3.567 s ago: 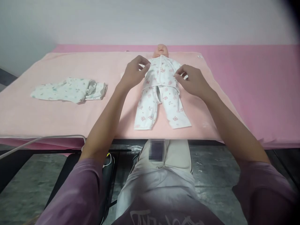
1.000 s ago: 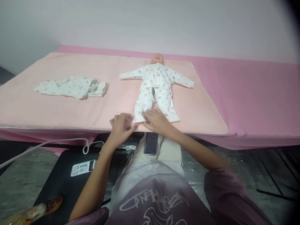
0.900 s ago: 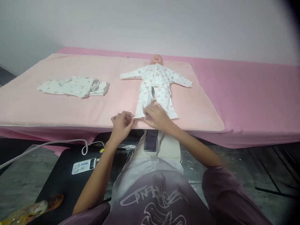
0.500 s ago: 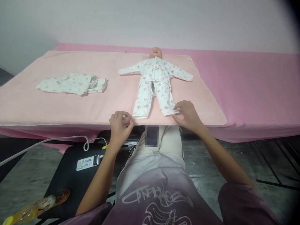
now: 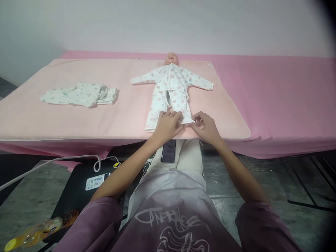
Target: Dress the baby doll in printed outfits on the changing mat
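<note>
On its back on the pink mat lies a baby doll (image 5: 172,58), dressed in a white patterned top (image 5: 172,77) and matching baby trousers (image 5: 181,103). Its arms are spread wide and the trouser legs point towards me. My left hand (image 5: 169,125) is closed at the inner corner of the right-hand trouser cuff, fingers pinched. At the outer corner of that same cuff, my right hand (image 5: 206,126) pinches the hem between thumb and finger. The cuff is stretched between both hands. The left-hand trouser leg lies flat, partly covered by my left hand.
Left of the doll lies a folded white patterned garment (image 5: 78,94) on the pink mat (image 5: 126,115). A phone (image 5: 168,152) rests on my lap. Below left, a black chair (image 5: 70,189) holds a white device (image 5: 96,182) with a cable; a yellow-capped bottle (image 5: 39,231) is nearby.
My left hand has moved right, from the left-hand trouser cuff to the right-hand one. My right hand stays at the outer corner of its cuff.
</note>
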The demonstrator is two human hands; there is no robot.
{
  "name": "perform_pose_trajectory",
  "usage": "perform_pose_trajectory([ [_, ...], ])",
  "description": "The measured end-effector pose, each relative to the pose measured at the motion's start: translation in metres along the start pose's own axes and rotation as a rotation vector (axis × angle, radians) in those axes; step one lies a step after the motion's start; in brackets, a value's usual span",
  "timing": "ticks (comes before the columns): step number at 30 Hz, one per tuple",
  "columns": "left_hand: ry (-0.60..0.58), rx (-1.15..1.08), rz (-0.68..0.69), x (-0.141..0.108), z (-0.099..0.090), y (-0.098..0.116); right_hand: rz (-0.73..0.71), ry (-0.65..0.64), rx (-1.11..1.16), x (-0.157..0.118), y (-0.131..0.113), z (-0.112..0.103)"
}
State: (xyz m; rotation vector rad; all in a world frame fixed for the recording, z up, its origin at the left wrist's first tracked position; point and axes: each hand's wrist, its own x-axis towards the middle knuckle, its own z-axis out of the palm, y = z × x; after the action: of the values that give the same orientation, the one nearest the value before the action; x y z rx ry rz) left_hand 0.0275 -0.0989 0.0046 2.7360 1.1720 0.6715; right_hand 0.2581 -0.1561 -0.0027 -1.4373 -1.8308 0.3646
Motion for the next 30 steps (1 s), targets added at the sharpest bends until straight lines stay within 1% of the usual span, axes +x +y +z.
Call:
perform_pose_trajectory([
  [3, 0.006, 0.004, -0.043, -0.004, -0.004, -0.004, 0.070, 0.029, 0.036, 0.004, -0.009, 0.007],
  [7, 0.002, 0.022, -0.118, -0.011, -0.004, -0.005, 0.110, 0.039, -0.002, 0.010, -0.016, 0.021],
  [11, -0.019, -0.010, -0.133, -0.014, -0.001, -0.003, 0.152, 0.046, -0.029, 0.012, -0.022, 0.030],
  [14, 0.020, -0.038, -0.135, -0.012, -0.003, 0.001, 0.163, 0.043, -0.037, 0.011, -0.023, 0.033],
  [17, 0.060, -0.064, -0.134, -0.010, -0.006, 0.005, 0.194, 0.054, -0.062, 0.010, -0.023, 0.034],
  [22, 0.059, -0.060, -0.140, -0.011, -0.004, 0.007, 0.191, 0.037, -0.051, 0.007, -0.022, 0.033],
  [25, 0.000, -0.069, -0.157, -0.015, 0.000, 0.005, 0.172, 0.038, -0.029, 0.005, -0.022, 0.028],
  [27, -0.045, -0.112, -0.162, -0.018, -0.001, 0.003, 0.157, 0.037, -0.066, 0.004, -0.020, 0.025],
  [30, -0.046, -0.152, -0.172, -0.021, -0.005, 0.002, 0.124, 0.028, -0.171, 0.000, -0.013, 0.022],
])
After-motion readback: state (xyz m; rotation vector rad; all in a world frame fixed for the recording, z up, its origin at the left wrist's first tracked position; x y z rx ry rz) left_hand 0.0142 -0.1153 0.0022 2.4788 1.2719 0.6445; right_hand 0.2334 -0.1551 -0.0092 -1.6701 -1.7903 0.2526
